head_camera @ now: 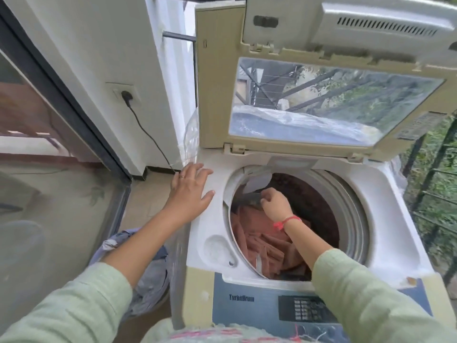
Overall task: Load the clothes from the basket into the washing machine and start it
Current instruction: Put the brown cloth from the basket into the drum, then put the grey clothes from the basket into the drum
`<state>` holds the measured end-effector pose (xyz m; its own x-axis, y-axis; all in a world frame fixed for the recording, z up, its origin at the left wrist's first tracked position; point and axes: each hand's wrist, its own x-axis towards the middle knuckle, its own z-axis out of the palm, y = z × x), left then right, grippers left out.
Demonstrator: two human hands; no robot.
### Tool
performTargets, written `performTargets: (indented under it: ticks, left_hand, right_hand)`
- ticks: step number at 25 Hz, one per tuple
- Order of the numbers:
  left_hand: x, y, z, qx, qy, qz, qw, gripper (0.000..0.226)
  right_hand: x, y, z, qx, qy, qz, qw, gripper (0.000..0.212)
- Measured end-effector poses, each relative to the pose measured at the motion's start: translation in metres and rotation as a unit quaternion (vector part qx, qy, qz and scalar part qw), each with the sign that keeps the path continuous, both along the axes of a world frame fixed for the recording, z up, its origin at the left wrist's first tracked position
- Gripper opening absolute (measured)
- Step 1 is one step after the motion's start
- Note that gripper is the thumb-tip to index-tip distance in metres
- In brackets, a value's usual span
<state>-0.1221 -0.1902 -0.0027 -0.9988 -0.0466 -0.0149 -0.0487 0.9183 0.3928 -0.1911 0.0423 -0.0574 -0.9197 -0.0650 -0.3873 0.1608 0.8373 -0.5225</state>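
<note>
Drum: the round tub with a ridged grey collar [351,206] in my cream-and-white top-loading washing machine [395,194] holds a crumpled heap of salmon-pink ribbed cloth [259,238], piled toward the front left. The far inner wall looks dark brown.
Right hand [274,204]: down inside the tub, my fingers curled round a dark grey garment [247,199] just above the pink heap.
Left hand [190,186]: spread flat with fingers straight, resting on the machine's white top at its left edge and holding nothing.
Basket [158,303]: on the floor just left of the machine, under my left forearm, with soft blue-grey clothes [150,276] bunched in it.
Lid [215,95]: a cream plastic frame round a clear window, standing upright at the back.
Panel [247,298]: a smooth blue-grey front strip with a dark block of buttons.
</note>
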Motion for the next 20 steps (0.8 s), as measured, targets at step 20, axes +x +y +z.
performTargets:
  ticks: [20]
  left_hand:
    - [0.29, -0.108, -0.021, 0.13, -0.035, 0.463, 0.876, 0.033]
  right_hand:
    - [0.146, -0.129, 0.104, -0.266, 0.078, 0.333, 0.901, 0.017]
